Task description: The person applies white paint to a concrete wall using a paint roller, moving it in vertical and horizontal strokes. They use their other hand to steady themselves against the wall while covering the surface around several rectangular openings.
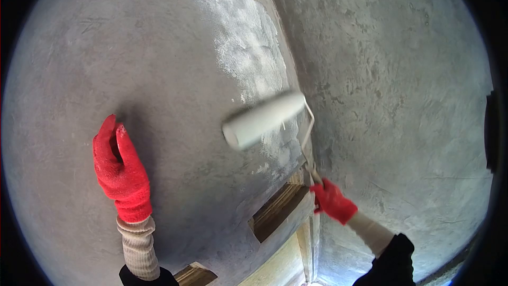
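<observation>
My right hand, in a red glove, is closed round the handle of a paint roller. The white roller sleeve, slightly blurred, lies across the lower part of a patch of wet white paint on the grey surface, close to the corner. Its bent wire frame runs down from the sleeve's right end to the handle. Off to the left, my left hand, also red-gloved, is raised against the grey surface with nothing in it. A gap shows between its thumb and fingers.
A second grey plastered surface meets the painted one along a corner edge to the right of the paint. Below the roller is a rectangular recess with wood inside. Another wood-lined opening appears at the bottom edge.
</observation>
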Demonstrator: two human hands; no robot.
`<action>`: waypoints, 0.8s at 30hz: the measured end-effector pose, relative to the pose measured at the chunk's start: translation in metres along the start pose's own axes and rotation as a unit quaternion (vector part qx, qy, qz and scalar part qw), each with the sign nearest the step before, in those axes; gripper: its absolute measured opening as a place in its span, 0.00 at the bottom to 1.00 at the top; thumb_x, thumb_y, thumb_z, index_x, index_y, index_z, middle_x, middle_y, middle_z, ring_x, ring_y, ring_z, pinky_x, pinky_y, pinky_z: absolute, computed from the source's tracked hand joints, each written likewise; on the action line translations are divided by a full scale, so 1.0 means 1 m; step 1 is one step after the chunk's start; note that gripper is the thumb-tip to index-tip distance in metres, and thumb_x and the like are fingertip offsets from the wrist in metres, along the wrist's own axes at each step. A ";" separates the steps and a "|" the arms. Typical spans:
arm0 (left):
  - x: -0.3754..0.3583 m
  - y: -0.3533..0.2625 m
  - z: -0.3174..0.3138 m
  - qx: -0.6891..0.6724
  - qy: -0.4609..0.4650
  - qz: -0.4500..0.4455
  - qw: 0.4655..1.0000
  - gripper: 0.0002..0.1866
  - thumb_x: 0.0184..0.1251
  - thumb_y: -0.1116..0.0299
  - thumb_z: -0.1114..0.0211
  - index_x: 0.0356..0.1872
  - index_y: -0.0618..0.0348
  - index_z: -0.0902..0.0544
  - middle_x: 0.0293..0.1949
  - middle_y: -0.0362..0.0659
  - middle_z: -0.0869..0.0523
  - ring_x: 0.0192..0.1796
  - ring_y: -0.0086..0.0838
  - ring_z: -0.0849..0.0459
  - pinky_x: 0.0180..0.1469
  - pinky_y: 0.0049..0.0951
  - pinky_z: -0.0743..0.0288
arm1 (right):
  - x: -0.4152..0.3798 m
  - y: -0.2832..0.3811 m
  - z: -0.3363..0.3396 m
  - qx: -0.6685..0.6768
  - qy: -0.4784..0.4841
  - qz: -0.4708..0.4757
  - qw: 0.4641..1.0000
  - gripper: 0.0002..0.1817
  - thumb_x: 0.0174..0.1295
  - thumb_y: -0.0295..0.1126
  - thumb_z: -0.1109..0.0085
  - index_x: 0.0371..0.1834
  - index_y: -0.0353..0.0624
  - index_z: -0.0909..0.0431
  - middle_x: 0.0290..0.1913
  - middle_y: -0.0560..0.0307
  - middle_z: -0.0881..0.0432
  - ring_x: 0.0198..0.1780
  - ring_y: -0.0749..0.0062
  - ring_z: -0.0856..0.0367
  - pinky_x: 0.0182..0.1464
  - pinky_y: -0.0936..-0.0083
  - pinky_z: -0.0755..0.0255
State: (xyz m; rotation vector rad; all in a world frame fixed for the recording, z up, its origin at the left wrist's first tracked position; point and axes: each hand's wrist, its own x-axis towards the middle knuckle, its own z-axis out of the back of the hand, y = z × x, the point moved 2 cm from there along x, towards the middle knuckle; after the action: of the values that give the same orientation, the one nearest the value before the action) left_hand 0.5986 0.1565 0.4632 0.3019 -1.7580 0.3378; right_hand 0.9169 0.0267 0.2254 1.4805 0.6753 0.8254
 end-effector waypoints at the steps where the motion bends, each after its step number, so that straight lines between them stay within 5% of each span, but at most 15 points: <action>1: 0.000 0.001 0.000 0.003 -0.002 -0.001 1.000 0.12 0.71 0.72 0.42 0.52 0.63 0.20 0.43 0.40 0.16 0.41 0.21 0.20 0.44 0.21 0.26 | -0.008 -0.027 0.000 -0.011 -0.006 -0.026 1.000 0.19 0.67 0.43 0.47 0.46 0.36 0.29 0.28 0.53 0.26 0.29 0.71 0.24 0.31 0.68 0.19; 5: -0.001 0.005 -0.001 0.045 0.013 0.000 0.999 0.15 0.74 0.69 0.45 0.57 0.62 0.23 0.46 0.38 0.17 0.45 0.20 0.21 0.51 0.21 0.28 | -0.027 -0.103 -0.004 0.015 0.004 -0.079 0.997 0.16 0.67 0.40 0.48 0.43 0.35 0.28 0.26 0.52 0.26 0.26 0.70 0.23 0.28 0.68 0.19; 13: -0.001 0.011 0.001 0.033 0.011 0.007 0.999 0.14 0.73 0.70 0.44 0.55 0.62 0.22 0.46 0.42 0.17 0.45 0.24 0.20 0.51 0.24 0.27 | -0.027 -0.079 0.012 0.027 -0.014 -0.038 0.999 0.17 0.66 0.39 0.45 0.42 0.33 0.28 0.26 0.53 0.24 0.26 0.71 0.22 0.27 0.69 0.20; 24: 0.000 0.021 0.000 0.034 0.016 0.019 0.999 0.19 0.75 0.64 0.47 0.61 0.61 0.25 0.50 0.41 0.18 0.47 0.24 0.22 0.54 0.25 0.30 | -0.047 -0.167 0.019 -0.014 0.014 -0.117 0.993 0.16 0.66 0.37 0.45 0.43 0.31 0.28 0.24 0.50 0.23 0.24 0.69 0.21 0.27 0.69 0.20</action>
State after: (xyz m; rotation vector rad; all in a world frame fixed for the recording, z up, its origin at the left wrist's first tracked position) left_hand 0.5909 0.1761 0.4614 0.3111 -1.7250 0.4284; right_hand 0.9161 -0.0097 0.0549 1.3371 0.8362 0.6727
